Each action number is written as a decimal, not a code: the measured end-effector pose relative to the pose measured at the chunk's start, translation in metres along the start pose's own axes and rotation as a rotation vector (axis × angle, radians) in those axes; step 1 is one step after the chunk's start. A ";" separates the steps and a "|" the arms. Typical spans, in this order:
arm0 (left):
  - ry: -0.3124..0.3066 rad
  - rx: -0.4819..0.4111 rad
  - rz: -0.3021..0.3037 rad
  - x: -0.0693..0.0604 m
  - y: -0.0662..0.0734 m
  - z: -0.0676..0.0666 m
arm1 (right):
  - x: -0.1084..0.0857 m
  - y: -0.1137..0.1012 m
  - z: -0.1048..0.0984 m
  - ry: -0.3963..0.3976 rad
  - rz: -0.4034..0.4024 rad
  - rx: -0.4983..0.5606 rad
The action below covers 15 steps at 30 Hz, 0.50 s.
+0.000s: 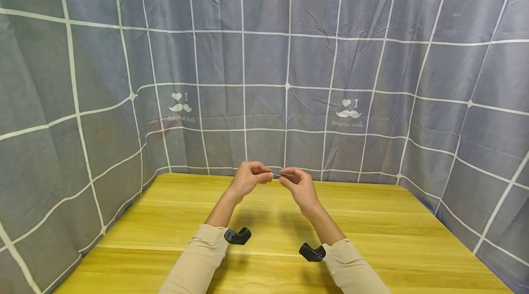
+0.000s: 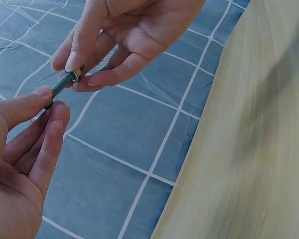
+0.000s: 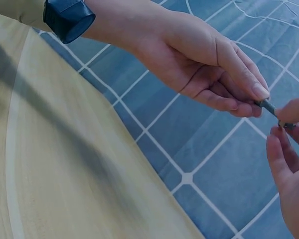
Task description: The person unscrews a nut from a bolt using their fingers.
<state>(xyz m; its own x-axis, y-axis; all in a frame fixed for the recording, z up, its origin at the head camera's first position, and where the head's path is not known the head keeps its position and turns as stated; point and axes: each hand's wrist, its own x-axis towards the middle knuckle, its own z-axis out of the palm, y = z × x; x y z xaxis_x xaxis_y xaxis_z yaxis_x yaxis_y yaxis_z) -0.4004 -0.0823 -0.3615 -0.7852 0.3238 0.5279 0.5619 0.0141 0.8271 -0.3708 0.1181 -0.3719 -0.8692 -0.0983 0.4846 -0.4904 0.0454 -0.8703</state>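
Observation:
Both hands meet in front of the person, with a metal bolt point(image 2: 61, 85) stretched between their fingertips. The left hand point(image 1: 246, 178) pinches one end of the bolt between thumb and fingers. At the other end, the right hand point(image 1: 300, 189) pinches around a nut point(image 2: 76, 74) on the threaded shank. In the right wrist view the bolt point(image 3: 268, 106) lies at a slant, its left end covered by the left hand point(image 3: 209, 64). The right hand point(image 3: 294, 164) is partly cut off at that view's edge. Fingers hide both bolt ends in part.
A yellow wood-grain table point(image 1: 264, 257) lies beneath the forearms. Grey-blue curtain point(image 1: 264, 59) with white grid lines surrounds its back and sides. Each wrist carries a black camera mount, one on the left point(image 1: 238, 236) and one on the right point(image 1: 312, 252).

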 end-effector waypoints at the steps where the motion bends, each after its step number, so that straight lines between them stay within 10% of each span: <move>1: 0.001 0.001 0.001 0.000 0.000 0.000 | 0.000 0.000 0.000 0.000 0.001 0.000; 15: 0.009 0.000 -0.007 0.000 0.001 0.001 | 0.000 0.002 -0.001 -0.004 0.006 0.004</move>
<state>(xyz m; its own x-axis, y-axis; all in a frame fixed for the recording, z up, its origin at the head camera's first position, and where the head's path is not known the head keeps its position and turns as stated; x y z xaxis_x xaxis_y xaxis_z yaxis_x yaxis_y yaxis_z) -0.3999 -0.0810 -0.3610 -0.7915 0.3149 0.5237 0.5564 0.0169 0.8307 -0.3722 0.1191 -0.3735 -0.8719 -0.1023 0.4788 -0.4847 0.0419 -0.8737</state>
